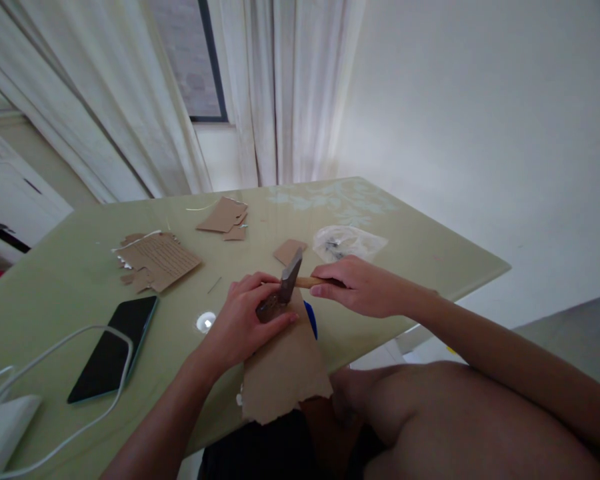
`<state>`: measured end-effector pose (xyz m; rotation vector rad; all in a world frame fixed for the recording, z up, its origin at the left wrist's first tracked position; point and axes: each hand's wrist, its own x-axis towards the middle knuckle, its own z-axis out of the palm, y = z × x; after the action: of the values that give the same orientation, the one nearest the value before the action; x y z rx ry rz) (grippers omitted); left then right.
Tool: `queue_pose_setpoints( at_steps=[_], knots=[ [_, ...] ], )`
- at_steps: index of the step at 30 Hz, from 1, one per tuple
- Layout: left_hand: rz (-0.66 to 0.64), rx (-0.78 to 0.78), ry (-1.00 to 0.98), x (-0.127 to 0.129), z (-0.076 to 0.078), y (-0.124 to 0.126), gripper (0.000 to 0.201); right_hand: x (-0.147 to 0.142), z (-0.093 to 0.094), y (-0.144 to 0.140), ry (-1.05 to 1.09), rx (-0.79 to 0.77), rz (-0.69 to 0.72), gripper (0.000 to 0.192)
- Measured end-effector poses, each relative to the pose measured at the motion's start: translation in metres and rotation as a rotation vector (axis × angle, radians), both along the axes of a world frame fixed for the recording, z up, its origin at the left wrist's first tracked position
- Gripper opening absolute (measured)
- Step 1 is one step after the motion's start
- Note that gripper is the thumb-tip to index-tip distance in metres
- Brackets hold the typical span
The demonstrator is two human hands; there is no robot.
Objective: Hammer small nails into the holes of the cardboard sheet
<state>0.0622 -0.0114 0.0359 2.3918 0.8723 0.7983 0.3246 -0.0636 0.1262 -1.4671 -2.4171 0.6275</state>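
Fingers (pixel 275 319) of the left hand (pixel 240 327) are curled and pressed down on a small dark object (pixel 269 308) that lies on a torn piece of cardboard (pixel 283 367); whether they grip it or only pin it in place cannot be told. The right hand (pixel 363 287) is closed around the wooden handle of a hammer (pixel 291 283), whose dark metal head stands tilted just above the dark object, touching or nearly touching it. The two hands are close together near the front edge of the pale green tabletop (pixel 70 280), at about 6 o'clock on its surface.

The cardboard under the left hand hangs past the tabletop edge toward the person's lap. A sliver of something blue (pixel 311 319) shows at the cardboard's right edge, at 3 o'clock from the left hand.

At 12 o'clock from the hammer lie a small cardboard scrap (pixel 287 251) and, just right of it, a clear plastic bag (pixel 347 243) with small dark bits inside. Further back, at 11 o'clock, sit more cardboard pieces (pixel 224 217). At 10 o'clock from the left hand lies a printed cardboard sheet (pixel 157 260) with torn edges. At 9 o'clock a dark phone (pixel 115 350) rests face up, with a white cable (pixel 75 333) looping over it to a white plug block (pixel 3 430) at the tabletop's near left corner.
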Motion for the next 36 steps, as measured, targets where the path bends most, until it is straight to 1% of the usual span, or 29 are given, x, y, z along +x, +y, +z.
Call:
queue_pose_setpoints(
  at_steps=[3,7,12,14,16,17,18,20,22,24,26,29,32,36],
  knots=[
    [-0.001,0.001,0.009,-0.001,0.000,0.000,0.030,-0.001,0.000,0.000,-0.045,-0.029,0.037,0.032],
    [-0.005,-0.008,0.020,0.000,-0.001,0.000,0.029,0.000,-0.002,0.002,0.030,0.021,-0.011,0.039],
    [0.005,0.000,0.011,0.001,0.000,-0.001,0.032,0.003,-0.003,0.003,-0.020,-0.042,0.045,0.034],
    [0.000,0.004,-0.004,-0.002,0.001,0.001,0.033,0.004,-0.004,0.002,-0.007,-0.053,0.027,0.035],
    [-0.011,-0.002,-0.022,-0.008,0.003,0.006,0.041,0.004,-0.010,0.003,0.093,-0.127,-0.040,0.038],
    [-0.020,-0.014,-0.024,-0.013,0.004,0.009,0.049,0.003,-0.015,0.003,0.178,-0.195,-0.090,0.038],
    [-0.034,-0.033,-0.016,-0.017,0.005,0.012,0.059,0.002,-0.022,0.005,0.286,-0.277,-0.146,0.037],
    [-0.072,-0.088,0.036,-0.026,0.005,0.017,0.078,-0.001,-0.036,0.009,0.474,-0.391,-0.281,0.032],
    [-0.099,-0.135,0.095,-0.030,0.005,0.020,0.085,-0.005,-0.050,0.015,0.554,-0.435,-0.382,0.029],
    [-0.108,-0.155,0.118,-0.031,0.003,0.021,0.083,-0.007,-0.059,0.020,0.597,-0.465,-0.427,0.030],
    [-0.109,-0.149,0.101,-0.030,0.002,0.021,0.079,-0.008,-0.062,0.022,0.634,-0.478,-0.428,0.033],
    [-0.098,-0.143,0.040,-0.028,0.000,0.022,0.074,-0.008,-0.062,0.022,0.663,-0.481,-0.387,0.035],
    [-0.105,-0.169,-0.008,-0.027,-0.001,0.022,0.069,-0.007,-0.061,0.021,0.657,-0.478,-0.342,0.033],
    [-0.104,-0.183,-0.040,-0.025,-0.003,0.023,0.067,-0.006,-0.064,0.021,0.649,-0.464,-0.331,0.033]
  ],
)
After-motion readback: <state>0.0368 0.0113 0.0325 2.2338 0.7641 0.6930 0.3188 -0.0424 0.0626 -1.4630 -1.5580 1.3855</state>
